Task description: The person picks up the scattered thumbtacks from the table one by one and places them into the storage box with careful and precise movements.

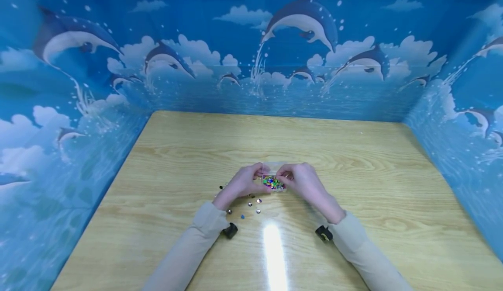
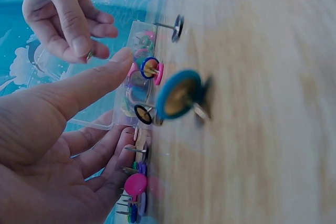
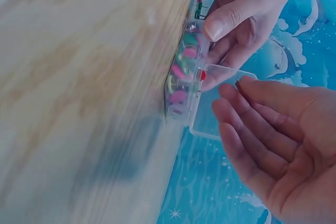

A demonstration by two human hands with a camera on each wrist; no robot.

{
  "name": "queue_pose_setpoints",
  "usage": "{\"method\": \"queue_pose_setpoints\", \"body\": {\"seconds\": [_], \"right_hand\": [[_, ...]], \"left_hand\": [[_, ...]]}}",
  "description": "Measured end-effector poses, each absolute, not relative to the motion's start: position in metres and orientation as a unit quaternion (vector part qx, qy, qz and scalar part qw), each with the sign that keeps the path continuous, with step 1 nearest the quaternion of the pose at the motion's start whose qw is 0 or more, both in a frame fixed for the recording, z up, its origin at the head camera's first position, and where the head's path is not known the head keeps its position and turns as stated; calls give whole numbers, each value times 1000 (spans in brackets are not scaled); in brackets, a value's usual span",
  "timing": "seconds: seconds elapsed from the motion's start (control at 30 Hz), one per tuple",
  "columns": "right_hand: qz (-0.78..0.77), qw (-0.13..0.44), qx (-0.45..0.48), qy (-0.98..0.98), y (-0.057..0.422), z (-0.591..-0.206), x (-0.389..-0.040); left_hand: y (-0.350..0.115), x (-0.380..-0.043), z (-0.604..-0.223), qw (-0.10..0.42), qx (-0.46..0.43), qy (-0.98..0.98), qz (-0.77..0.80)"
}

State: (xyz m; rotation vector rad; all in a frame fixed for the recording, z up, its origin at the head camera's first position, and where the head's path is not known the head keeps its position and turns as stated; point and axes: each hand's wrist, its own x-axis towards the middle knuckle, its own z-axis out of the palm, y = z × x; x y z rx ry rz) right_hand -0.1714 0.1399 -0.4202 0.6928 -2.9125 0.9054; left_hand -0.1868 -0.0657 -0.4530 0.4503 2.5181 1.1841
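A small clear plastic box (image 3: 195,104) of colorful thumbtacks (image 1: 273,182) stands on the table with its clear lid (image 1: 273,167) swung open at the back. My left hand (image 1: 249,181) holds the box at its left end, thumb in front and fingers behind. Above the box, my right hand (image 1: 303,180) pinches a tiny thumbtack between thumb and index finger; only a glint of it shows in the wrist views. Loose thumbtacks lie by the left hand, among them a blue one (image 2: 179,96) and a pink one (image 2: 136,184).
Several more thumbtacks (image 1: 259,201) are scattered on the wood-grain table (image 1: 188,151), in front of the box and under the left forearm. Blue dolphin-print sheets (image 1: 235,42) stand along the back and both sides. A bright light reflection crosses the table's front.
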Motion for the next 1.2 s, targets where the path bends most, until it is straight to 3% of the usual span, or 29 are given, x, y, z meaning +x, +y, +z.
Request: {"method": "queue_pose_setpoints", "body": {"seconds": [0.77, 1.2], "right_hand": [[298, 28, 188, -936, 138, -422, -176], [394, 111, 159, -898, 154, -418, -172]], "left_hand": [[-64, -186, -453, 162, 157, 883, 411], [-66, -188, -453, 163, 155, 885, 408]]}}
